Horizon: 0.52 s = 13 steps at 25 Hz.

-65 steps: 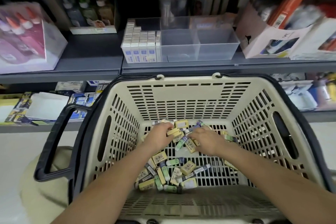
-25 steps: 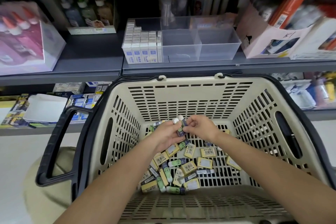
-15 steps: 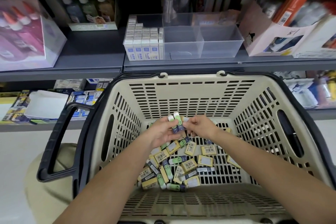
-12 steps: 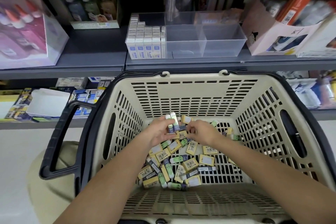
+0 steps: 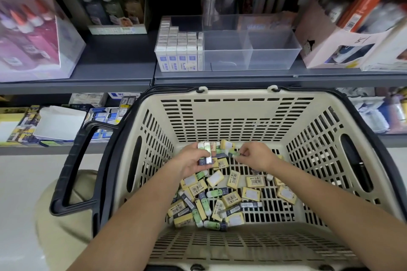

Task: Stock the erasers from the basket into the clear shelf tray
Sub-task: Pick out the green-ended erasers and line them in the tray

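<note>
Gathering is under way in the cream basket (image 5: pixel 220 116), below the clear shelf tray (image 5: pixel 273 62) on the far shelf (image 5: pixel 110 66). Left hand (image 5: pixel 189 161) fingers clasp a bunch of erasers (image 5: pixel 206 153); right hand (image 5: pixel 256 156) fingers pinch another eraser (image 5: pixel 234 154), likely joining it before a lift to an empty compartment (image 5: pixel 224 49).

The left forearm (image 5: pixel 141 204) and right forearm (image 5: pixel 319 196) are bare from the frame's lower edge to the wrist. The left hand (image 5: pixel 191 161) and right hand (image 5: pixel 255 156) are bare too. Beside the left forearm shows rounded beige cloth (image 5: pixel 61 226), perhaps a trouser leg.
</note>
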Available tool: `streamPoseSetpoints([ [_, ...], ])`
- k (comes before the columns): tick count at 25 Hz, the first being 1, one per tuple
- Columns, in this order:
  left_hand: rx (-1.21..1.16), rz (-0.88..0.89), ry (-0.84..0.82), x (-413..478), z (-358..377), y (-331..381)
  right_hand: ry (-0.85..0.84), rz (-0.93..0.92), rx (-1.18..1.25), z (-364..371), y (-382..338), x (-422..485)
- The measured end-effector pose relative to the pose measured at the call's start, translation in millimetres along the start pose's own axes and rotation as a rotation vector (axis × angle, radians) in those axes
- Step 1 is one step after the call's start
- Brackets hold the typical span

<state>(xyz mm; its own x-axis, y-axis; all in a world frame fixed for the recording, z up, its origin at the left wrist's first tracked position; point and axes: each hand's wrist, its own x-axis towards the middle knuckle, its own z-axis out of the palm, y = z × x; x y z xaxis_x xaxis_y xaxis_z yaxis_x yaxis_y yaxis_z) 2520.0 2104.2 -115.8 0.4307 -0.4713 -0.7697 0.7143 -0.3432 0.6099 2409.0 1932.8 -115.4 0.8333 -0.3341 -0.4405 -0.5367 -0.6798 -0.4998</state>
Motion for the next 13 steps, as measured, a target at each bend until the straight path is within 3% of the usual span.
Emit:
streamPoseSetpoints([
  [2, -0.055, -0.020, -0.071, -3, 3, 0, 0.057, 0.027, 0.202, -3, -8, -1],
  [5, -0.131, -0.014, -0.197, -8, 13, -2, -0.005, -0.046, 0.346, 7, -30, -3],
  [8, -0.136, -0.001, -0.135, -7, 16, -4, -0.131, -0.075, 0.428, 5, -30, 0],
  [10, -0.057, -0.029, -0.094, -6, 12, -4, -0.109, -0.018, 0.344, -7, -12, 3],
  [13, -0.027, -0.065, -0.064, -3, 9, -3, 0.007, 0.149, -0.035, -25, 34, 2],
])
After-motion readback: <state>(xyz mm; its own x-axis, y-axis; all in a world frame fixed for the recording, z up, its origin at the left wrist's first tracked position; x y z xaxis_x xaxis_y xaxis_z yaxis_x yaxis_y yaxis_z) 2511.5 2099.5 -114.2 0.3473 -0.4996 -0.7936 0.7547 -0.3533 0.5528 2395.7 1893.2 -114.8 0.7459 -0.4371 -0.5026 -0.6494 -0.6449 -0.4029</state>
